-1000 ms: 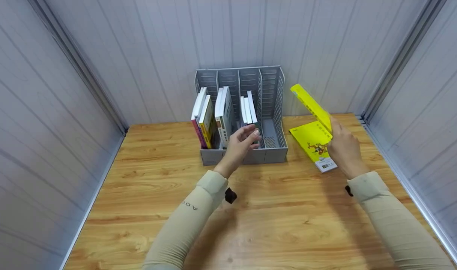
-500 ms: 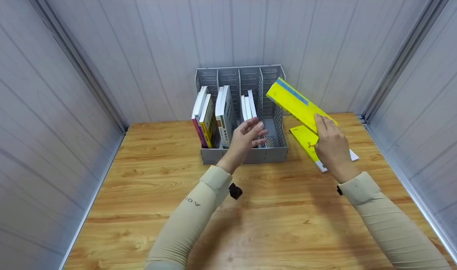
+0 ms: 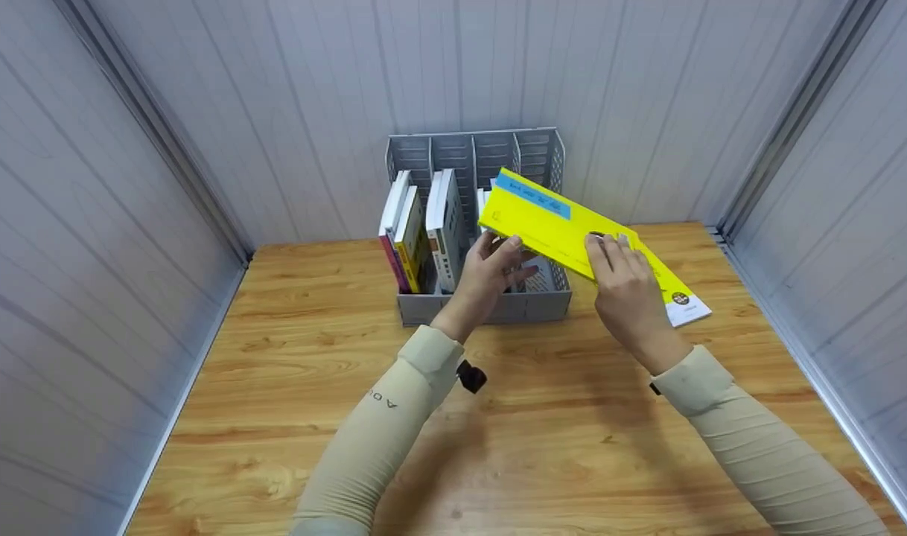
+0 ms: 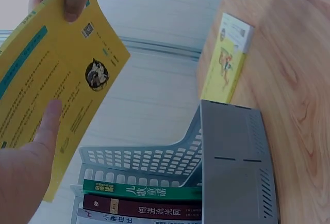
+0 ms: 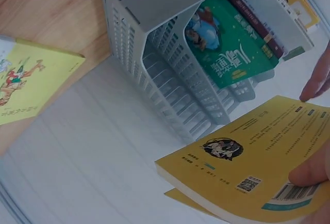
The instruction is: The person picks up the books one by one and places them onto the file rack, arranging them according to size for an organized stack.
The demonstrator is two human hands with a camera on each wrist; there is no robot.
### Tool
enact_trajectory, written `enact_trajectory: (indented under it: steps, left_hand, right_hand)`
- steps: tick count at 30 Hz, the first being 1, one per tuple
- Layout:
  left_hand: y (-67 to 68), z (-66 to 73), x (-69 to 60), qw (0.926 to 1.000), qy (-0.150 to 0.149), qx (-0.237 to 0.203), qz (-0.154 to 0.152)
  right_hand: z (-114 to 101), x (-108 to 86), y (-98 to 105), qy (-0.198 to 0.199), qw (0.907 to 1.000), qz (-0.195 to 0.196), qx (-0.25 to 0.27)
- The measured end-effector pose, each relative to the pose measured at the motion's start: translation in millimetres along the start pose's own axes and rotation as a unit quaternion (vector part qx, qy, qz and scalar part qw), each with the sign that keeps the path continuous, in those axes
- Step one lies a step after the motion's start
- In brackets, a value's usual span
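Note:
My right hand (image 3: 632,301) grips a thin yellow paperback book (image 3: 550,223) with a blue strip, tilted in the air before the right half of the grey rack. Its barcode and round cow picture (image 5: 223,149) show in the right wrist view, with the right thumb (image 5: 312,170) on the cover. My left hand (image 3: 487,279) is at the book's lower left edge, fingers loosely bent; a fingertip (image 4: 53,108) overlaps the cover in the left wrist view. Whether it presses there I cannot tell. Another yellow book (image 3: 684,298) lies on the table, partly hidden behind the right hand.
The grey four-slot rack (image 3: 424,309) stands against the back wall. Upright books fill parts of its left slots, including white books (image 3: 444,231); a green book (image 5: 227,43) stands in the third. The wooden table (image 3: 312,394) is walled at left, back and right.
My right hand has carried the yellow book leftward and turned its broad face into view, now in front of the rack's right slots. The left hand has shifted slightly right and meets its edge.

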State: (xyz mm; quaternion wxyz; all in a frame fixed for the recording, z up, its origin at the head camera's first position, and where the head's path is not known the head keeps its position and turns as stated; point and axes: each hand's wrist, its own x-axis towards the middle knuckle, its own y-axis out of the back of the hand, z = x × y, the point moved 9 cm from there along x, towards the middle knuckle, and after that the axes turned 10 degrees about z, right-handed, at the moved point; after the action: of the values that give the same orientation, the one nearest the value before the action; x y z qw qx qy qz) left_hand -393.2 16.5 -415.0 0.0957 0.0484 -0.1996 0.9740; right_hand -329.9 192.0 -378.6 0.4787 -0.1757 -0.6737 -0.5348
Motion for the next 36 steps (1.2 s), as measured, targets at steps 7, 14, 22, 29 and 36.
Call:
enact_trajectory:
  steps: [7,14,22,29,36]
  left_hand:
    - [3.8,5.4,-2.6,0.9993,0.005,-0.035,0.013]
    - [6.8,15.4,-6.6,0.9987,0.001,-0.039,0.032]
    - [9.2,23.3,-10.5,0.9963,0.008,-0.062,0.06]
    - [10.0,38.9,-13.3,0.9965,-0.046,0.005,0.07]
    - [11.1,56.2,-16.2,0.9807,-0.126,0.108,0.102]
  right_hand:
    - [-14.9,-5.8,-6.7,0.04,0.9992,-0.003,-0.001]
    - [-20.2,-5.6,-9.5,0.053,0.9986,0.001,0.006]
    - [-18.9,-2.9,-17.1,0.035,0.9985,-0.013,0.039]
    - [-4.3,1.2,-29.7,-0.017,0.9963,-0.045,0.072]
    - [18.5,-9.3,-50.6,-0.083,0.988,-0.096,0.087]
